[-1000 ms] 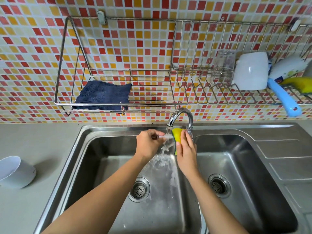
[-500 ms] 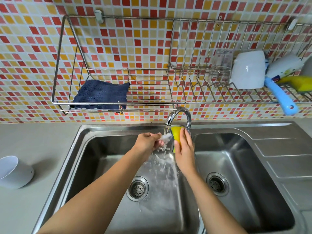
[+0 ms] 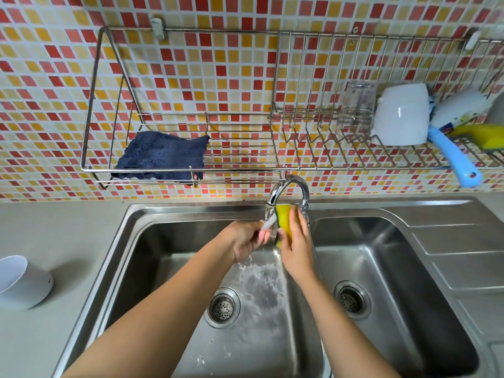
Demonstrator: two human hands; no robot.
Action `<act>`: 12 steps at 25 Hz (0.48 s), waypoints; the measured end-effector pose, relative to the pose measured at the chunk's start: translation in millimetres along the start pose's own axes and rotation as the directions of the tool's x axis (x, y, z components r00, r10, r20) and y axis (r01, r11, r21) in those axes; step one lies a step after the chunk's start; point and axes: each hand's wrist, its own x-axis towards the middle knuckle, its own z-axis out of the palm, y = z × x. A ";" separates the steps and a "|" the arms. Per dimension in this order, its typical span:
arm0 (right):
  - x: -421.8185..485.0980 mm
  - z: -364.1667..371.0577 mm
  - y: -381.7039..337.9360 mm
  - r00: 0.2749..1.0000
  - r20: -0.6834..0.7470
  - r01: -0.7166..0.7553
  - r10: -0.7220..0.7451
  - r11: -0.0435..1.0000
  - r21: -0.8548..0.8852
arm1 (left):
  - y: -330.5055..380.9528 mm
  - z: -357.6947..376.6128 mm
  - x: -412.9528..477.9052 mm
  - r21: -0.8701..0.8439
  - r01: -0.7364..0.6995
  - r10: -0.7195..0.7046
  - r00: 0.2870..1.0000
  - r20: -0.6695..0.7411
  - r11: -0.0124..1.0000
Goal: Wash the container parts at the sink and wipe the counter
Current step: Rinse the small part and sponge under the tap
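Left hand pinching one small white part under the running faucet — shape hard to make out, right hand curled round one yellow sponge beside it, two sink basins, two drains, one white cup on the counter — cut off at left

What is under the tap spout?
The left hand pinches a small white part in running water; the right hand holds a yellow sponge beside it. Fingers cover most of the part.
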 end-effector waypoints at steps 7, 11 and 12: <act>14.8 10.3 28.1 0.933 0.249 -0.265 0.261 0.964 -0.018 | -2.4 -25.4 7.3 0.114 -0.062 0.078 0.986 -0.149 0.992; 33.4 4.7 47.5 0.848 0.375 -0.330 0.374 0.927 -0.178 | 3.5 -38.0 2.8 0.179 -0.031 0.059 0.986 -0.153 0.983; 36.0 3.7 49.3 0.844 0.386 -0.331 0.373 0.928 -0.173 | 7.2 -39.6 2.2 0.172 -0.045 0.072 0.986 -0.152 0.984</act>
